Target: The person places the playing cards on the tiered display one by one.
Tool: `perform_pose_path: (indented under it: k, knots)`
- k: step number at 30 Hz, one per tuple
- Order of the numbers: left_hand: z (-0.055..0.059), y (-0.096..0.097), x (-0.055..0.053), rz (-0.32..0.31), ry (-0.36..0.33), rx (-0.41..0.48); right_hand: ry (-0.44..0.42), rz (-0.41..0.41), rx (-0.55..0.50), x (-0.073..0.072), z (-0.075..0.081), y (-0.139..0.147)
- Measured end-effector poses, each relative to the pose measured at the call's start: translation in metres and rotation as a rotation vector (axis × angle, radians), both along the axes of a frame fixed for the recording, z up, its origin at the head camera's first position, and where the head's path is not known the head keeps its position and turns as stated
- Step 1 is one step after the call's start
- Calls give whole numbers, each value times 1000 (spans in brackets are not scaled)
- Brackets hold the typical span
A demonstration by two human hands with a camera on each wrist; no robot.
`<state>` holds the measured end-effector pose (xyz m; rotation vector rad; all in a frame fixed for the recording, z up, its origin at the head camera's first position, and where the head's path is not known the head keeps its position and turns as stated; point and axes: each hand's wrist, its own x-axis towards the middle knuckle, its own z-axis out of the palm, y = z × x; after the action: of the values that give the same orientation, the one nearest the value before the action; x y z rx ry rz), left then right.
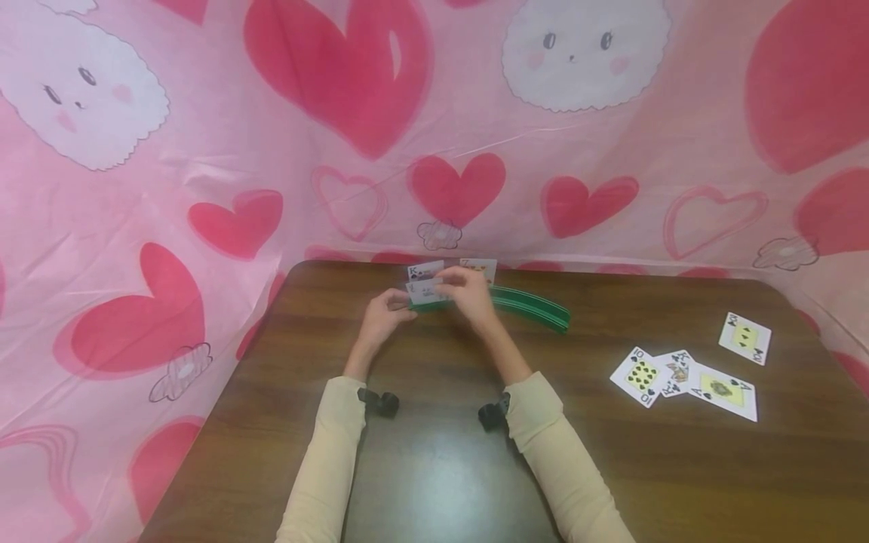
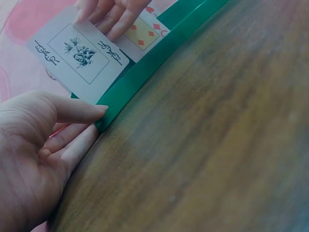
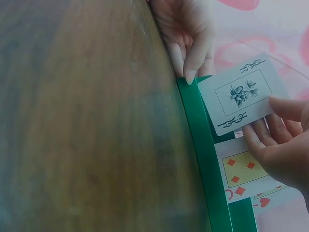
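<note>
Left sleeve [image 1: 315,467] and right sleeve [image 1: 577,475]: plain beige fabric, each terminating in a cuff. One compact black camera unit, left [image 1: 388,405] and right [image 1: 489,417], is mounted beside each cuff.

Right hand [image 3: 284,151] pinches the joker card [image 3: 244,94] at the edge nearest it: thumb on the face, fingers spread under and behind. Joker face prints in black and white, framed figure, letters along two edges. Its far edge overlaps the green card holder [image 3: 195,123]; can't tell if it's seated in the slot. Left hand [image 3: 187,31], past the joker from the right hand, grips the holder's end, thumb on the rail. Diamonds card [image 3: 246,169] stands in the holder just beside the right fingers, which partly cover it. Hearts card [image 3: 276,197] behind that, mostly hidden. Wooden table [image 3: 96,121] lies beyond the holder from the right hand.
</note>
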<state>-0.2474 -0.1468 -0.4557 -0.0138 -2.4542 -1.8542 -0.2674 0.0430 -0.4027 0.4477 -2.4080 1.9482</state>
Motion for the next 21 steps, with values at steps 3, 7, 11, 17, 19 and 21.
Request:
perform_pose_path:
  k: [3,7,11,17,19,21]
  knots:
    - [1,0,0,1,-11,-9,21,-5,10,-2,-3,-1]
    - [2,-1,0,-1,-21,-6,34,-6,13,-3,-3,-1]
    - [1,0,0,-2,-24,-10,27,4,16,-2,-3,0]
    - [4,1,2,0,-13,-12,35,17,23,-3,-4,1]
    - [4,1,2,-4,-8,-12,39,20,20,-3,-3,1]
    - [4,1,2,-2,-11,-16,40,21,24,-3,-3,2]
